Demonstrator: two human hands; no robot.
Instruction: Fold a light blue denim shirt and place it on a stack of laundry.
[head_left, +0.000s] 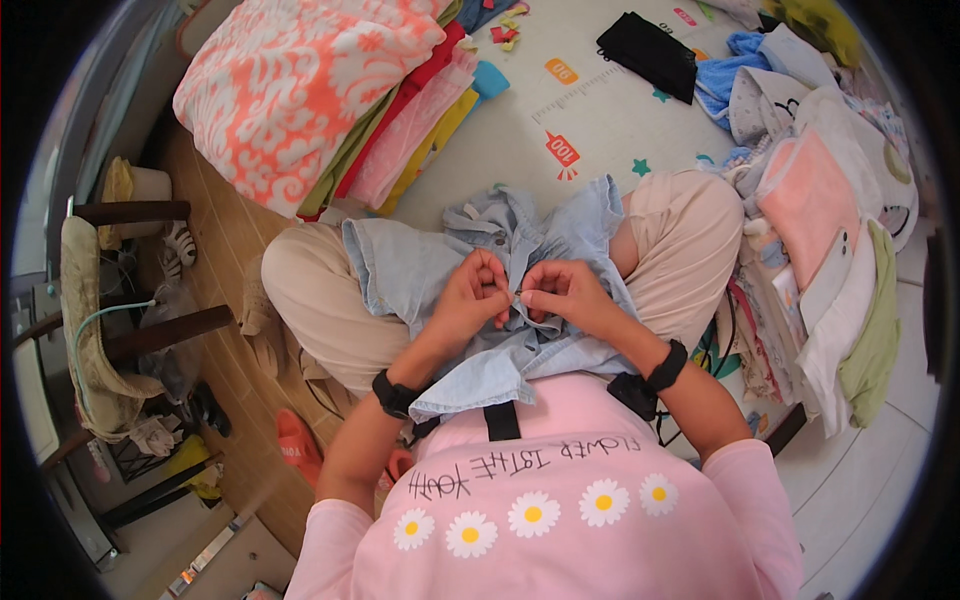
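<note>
A light blue denim shirt (420, 259) lies spread over my lap, its collar (491, 214) towards the far side. My left hand (472, 294) pinches the front edge of the shirt between thumb and fingertips. Close by, almost touching it, my right hand (564, 294) pinches the same front edge. A small dark spot, perhaps a button, shows between the fingertips; the fingers hide most of it. One shirt corner (480, 386) is folded up against my waist.
A folded orange-and-white blanket (300, 90) stands on a stack of cloths at upper left. Piled clothes (810, 180) fill the right side, with a phone (825, 277) on them. A black cloth item (649, 56) rests on the printed mat (465, 161). A chair (169, 334) stands left.
</note>
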